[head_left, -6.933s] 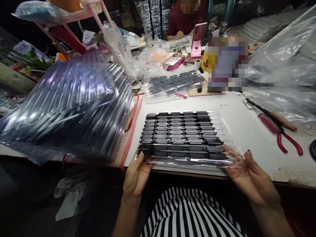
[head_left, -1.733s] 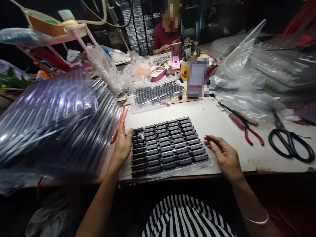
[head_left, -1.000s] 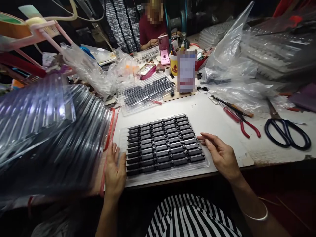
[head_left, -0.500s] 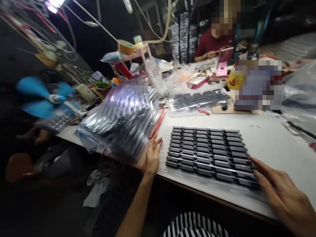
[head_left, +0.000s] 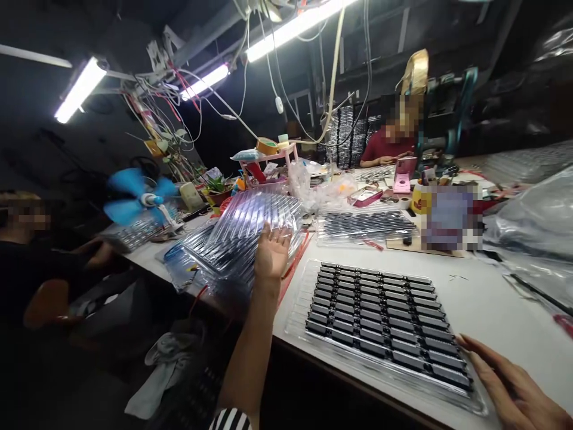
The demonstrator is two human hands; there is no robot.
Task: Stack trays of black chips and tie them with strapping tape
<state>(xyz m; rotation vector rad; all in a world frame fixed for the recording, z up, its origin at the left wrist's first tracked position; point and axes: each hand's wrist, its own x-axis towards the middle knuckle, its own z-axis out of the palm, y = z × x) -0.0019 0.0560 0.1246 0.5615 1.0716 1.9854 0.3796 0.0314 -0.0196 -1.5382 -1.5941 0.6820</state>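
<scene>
A clear plastic tray lies on the white table, filled with rows of black ribbed parts. At its right edge rests my right hand, fingers stretched along the rim, the thumb apart. My left hand is raised, palm up with fingers spread, at the near right side of a stack of clear ribbed trays. Nothing shows in its palm. Beyond the filled tray lies another clear tray with dark strips.
A blue fan stands at the left. Behind are a pink stand, a pink phone holder and a yellow cup. Plastic bags lie at the right. One person sits across the table, another at far left.
The view has tilted upward. My left hand has left the filled tray's left edge and moved up to the stack, its fingers spreading. My right hand remains at the tray's right edge.
</scene>
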